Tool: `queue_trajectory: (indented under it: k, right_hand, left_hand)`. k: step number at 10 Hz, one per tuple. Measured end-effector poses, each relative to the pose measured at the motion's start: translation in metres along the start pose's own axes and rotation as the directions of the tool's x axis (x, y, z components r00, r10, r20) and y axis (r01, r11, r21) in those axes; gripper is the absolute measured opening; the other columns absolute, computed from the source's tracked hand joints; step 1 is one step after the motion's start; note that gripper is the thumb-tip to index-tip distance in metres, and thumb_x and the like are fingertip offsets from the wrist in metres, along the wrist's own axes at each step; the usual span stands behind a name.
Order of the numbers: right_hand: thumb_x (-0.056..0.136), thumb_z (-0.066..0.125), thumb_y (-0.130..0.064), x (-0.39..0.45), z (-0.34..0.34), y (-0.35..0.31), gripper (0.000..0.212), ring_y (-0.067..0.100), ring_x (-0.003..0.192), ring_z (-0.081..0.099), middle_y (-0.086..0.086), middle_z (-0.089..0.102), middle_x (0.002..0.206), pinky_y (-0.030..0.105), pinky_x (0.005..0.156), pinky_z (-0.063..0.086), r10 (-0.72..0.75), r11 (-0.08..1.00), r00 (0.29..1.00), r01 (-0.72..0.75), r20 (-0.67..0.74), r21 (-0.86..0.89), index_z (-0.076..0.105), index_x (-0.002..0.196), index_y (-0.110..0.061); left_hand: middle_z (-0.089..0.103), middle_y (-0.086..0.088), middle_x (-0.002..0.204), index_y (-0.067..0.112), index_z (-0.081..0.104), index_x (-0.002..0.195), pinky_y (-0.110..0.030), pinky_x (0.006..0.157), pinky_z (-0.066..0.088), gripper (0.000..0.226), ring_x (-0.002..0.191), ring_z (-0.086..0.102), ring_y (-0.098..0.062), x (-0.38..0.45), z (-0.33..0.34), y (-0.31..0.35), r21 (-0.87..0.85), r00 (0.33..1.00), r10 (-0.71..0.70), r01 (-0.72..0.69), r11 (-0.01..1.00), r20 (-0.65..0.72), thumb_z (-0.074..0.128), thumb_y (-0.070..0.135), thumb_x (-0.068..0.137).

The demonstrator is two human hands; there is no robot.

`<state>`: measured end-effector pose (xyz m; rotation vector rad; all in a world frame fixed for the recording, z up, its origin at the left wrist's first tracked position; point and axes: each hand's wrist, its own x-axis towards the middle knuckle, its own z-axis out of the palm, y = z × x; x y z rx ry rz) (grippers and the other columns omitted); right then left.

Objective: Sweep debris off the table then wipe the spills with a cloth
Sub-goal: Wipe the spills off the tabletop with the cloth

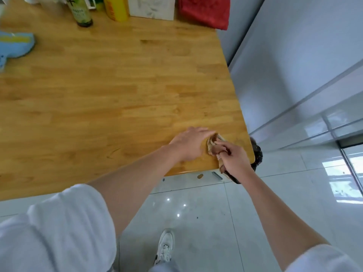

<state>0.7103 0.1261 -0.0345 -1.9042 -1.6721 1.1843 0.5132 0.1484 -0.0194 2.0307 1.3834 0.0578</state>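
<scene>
Pinching brown cloth with right hand, left hand spread flat on worktop; pressing evenly, wiping toward the corner.

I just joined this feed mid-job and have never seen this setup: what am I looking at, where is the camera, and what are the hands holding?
There is no machine here: a person wears one wide-angle camera on the head, looking down at their own arms. The wooden table fills the upper left; the tiled floor lies below. Near the table's right corner, the right hand pinches a crumpled brownish cloth, while the left hand rests flat beside it, touching it. Bottles and a red bag stand at the far edge.
</scene>
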Motion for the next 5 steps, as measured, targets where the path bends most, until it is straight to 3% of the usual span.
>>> queue_trajectory:
  k: [1,2,3,4,5]
  right_hand:
    - [0.083,0.065,-0.021,0.002,-0.021,0.005,0.023,0.017,0.054,0.069,-0.007,0.072,0.081,0.033,0.05,0.058,-0.035,0.997,0.995,0.042,-0.098,0.07,0.067,0.092,-0.042]
    - [0.074,0.079,-0.041,0.001,-0.037,0.019,0.03,0.003,0.068,0.064,-0.012,0.066,0.081,0.019,0.058,0.051,-0.066,0.996,0.998,0.067,0.018,-0.063,0.058,0.095,-0.04]
    - [0.075,0.071,-0.032,0.004,-0.048,0.026,0.022,0.003,0.055,0.044,-0.014,0.049,0.062,0.019,0.054,0.038,-0.087,0.985,0.996,0.088,0.018,-0.145,0.052,0.077,-0.021]
    - [0.074,0.06,-0.026,0.017,-0.069,0.016,0.009,-0.001,0.051,0.05,-0.019,0.056,0.06,0.01,0.044,0.035,-0.077,0.997,0.983,0.077,-0.168,-0.005,0.054,0.078,-0.03]
    - [0.082,0.058,-0.02,0.029,-0.076,0.003,0.02,-0.01,0.068,0.058,-0.019,0.062,0.073,0.01,0.046,0.036,-0.118,0.989,0.985,0.104,-0.127,-0.107,0.057,0.086,-0.04]
  left_hand:
    - [0.054,0.002,0.139,0.03,0.057,0.129,-0.048,0.104,0.043,0.042,0.13,0.045,-0.023,0.029,0.01,0.029,0.132,0.995,0.08,-0.072,0.989,-0.056,0.066,0.038,0.089]
    - [0.059,0.002,0.092,0.029,0.055,0.091,-0.036,0.069,0.046,0.015,0.092,0.057,-0.021,0.037,0.01,0.031,0.113,0.99,0.044,-0.029,0.993,-0.135,0.06,0.042,0.087]
    - [0.058,0.008,0.077,0.031,0.048,0.089,-0.03,0.051,0.035,0.011,0.07,0.058,-0.018,0.037,0.003,0.032,-0.055,0.983,0.007,-0.018,0.998,-0.183,0.054,0.039,0.087]
    - [0.064,0.006,0.088,0.029,0.054,0.107,-0.033,0.058,0.051,0.021,0.073,0.062,-0.013,0.04,-0.01,0.038,-0.281,0.985,-0.043,-0.005,0.96,-0.166,0.056,0.044,0.092]
    - [0.064,0.004,0.096,0.026,0.056,0.114,-0.033,0.065,0.052,0.03,0.083,0.064,-0.017,0.043,-0.011,0.039,-0.241,0.991,-0.109,0.088,0.967,-0.077,0.063,0.043,0.091]
